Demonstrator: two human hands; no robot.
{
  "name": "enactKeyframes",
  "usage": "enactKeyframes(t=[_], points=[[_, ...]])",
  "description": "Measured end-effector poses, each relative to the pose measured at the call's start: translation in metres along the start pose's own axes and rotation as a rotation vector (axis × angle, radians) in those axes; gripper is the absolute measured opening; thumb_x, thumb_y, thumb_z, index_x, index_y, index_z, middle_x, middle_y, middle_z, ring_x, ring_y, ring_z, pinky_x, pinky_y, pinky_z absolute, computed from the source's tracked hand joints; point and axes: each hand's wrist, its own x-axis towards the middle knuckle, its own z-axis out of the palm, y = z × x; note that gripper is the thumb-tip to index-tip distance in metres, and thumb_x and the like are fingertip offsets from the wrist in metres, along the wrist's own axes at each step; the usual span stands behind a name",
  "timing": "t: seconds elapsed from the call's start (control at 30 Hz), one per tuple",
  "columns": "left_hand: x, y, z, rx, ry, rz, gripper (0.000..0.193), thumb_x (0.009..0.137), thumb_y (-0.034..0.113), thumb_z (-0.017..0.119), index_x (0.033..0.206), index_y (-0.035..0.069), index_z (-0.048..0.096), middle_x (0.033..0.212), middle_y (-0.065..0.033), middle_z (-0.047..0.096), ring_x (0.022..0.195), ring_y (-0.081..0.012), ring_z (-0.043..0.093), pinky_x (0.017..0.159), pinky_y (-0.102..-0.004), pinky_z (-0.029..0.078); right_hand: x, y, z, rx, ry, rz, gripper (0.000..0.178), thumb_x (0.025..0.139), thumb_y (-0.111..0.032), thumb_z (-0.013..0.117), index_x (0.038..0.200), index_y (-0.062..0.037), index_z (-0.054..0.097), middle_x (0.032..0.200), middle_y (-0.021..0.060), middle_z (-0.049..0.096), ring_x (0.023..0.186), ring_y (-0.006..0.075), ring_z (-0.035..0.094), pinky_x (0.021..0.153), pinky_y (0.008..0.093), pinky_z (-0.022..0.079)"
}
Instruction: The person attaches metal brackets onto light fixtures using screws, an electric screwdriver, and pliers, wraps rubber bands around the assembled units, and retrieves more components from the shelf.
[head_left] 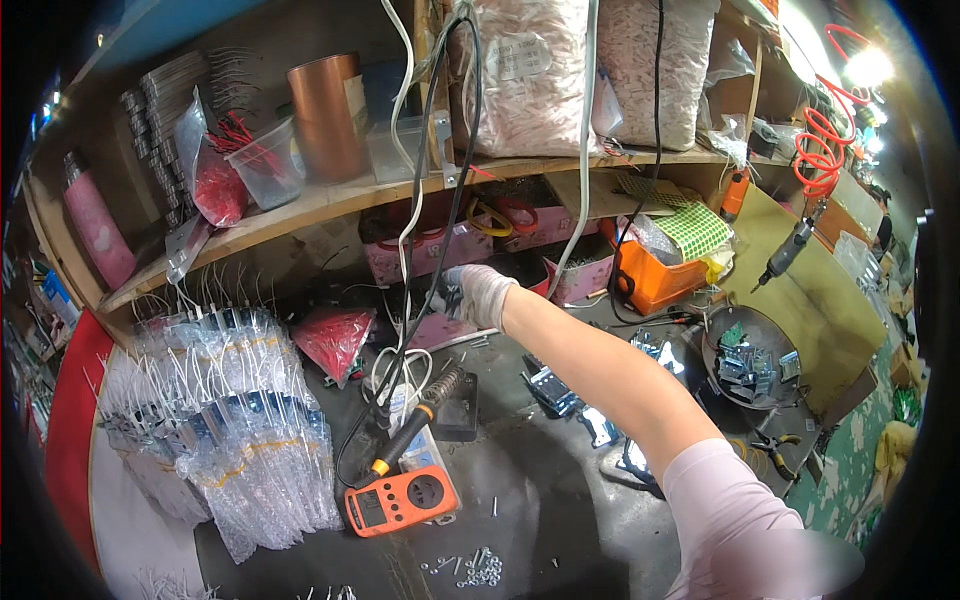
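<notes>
My right hand [478, 295], in a whitish glove with greyish fingertips, reaches to the back of the workbench under the shelf. Its fingers are bent together beside the hanging black and white cables [407, 250]; what they hold, if anything, is hidden. Close to it are pink patterned boxes [400, 262] and a pink bin [582, 280]. A bag of red small parts [335, 340] lies to the left of the hand. On the bench in front are a soldering iron [410, 435] with a black and yellow handle and an orange meter-like device [402, 501]. My left hand is out of view.
Bundles of bubble-wrapped parts with white wires [250, 440] fill the left. Loose screws and nuts [480, 568] lie in front. Right are metal brackets [552, 388], a bowl of metal parts [750, 395], pliers [776, 452], an orange bin [660, 280] and a hanging electric screwdriver [787, 252].
</notes>
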Motion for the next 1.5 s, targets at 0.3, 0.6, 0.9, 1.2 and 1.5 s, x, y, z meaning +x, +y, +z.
enactKeyframes(t=[0.3,0.6,0.9,1.2,1.5], points=[[-0.008,-0.004,0.001,-0.122,-0.032,-0.191,0.022,0.094,0.011,0.051,0.101,0.000,0.070,0.100,-0.0156,0.069,0.106,-0.0318,0.063,0.099,-0.0411,0.046,0.046,-0.042,0.007,-1.861,-0.134,-0.878,0.018,0.089,-0.009,0.055,0.091,-0.0011,0.071,0.081,0.0153,0.071,0.072,0.0249,0.070,0.063,0.0374,0.057],[-0.043,-0.057,-0.005,-0.213,-0.240,-0.286,0.040,0.092,0.002,0.050,0.132,0.003,0.054,0.114,-0.0118,0.068,0.054,-0.0031,0.044,0.049,-0.0146,0.037,0.151,-0.123,-0.025,-2.752,0.376,-0.992,0.026,0.090,-0.026,0.050,0.099,-0.0088,0.067,0.101,0.0152,0.068,0.092,0.0300,0.066,0.081,0.0395,0.051],[-0.023,-0.007,-0.007,-0.150,0.003,-0.519,0.026,0.096,0.012,0.050,0.113,-0.003,0.063,0.102,-0.0146,0.069,0.087,-0.0209,0.066,0.079,-0.0301,0.053,0.087,-0.013,0.085,-2.027,0.236,-1.285,0.033,0.088,-0.036,0.051,0.098,-0.0094,0.067,0.103,0.0162,0.067,0.095,0.0324,0.064,0.084,0.0395,0.050],[0.003,0.007,-0.004,0.048,-0.135,-0.125,0.029,0.098,0.016,0.047,0.107,-0.006,0.064,0.103,-0.0204,0.067,0.102,-0.0363,0.063,0.095,-0.0432,0.048,0.029,-0.040,0.032,-2.228,-0.173,-0.872,0.046,0.081,-0.040,0.057,0.111,-0.0075,0.069,0.112,0.0203,0.067,0.103,0.0353,0.065,0.088,0.0416,0.052],[0.016,0.015,-0.009,0.070,-0.154,-0.022,0.027,0.097,0.015,0.048,0.106,-0.004,0.065,0.102,-0.0187,0.068,0.102,-0.0363,0.063,0.094,-0.0432,0.048,-0.016,-0.008,0.036,-2.178,-0.206,-0.579,0.030,0.086,-0.035,0.057,0.104,-0.0137,0.070,0.099,0.0092,0.070,0.088,0.0277,0.065,0.076,0.0366,0.052]])
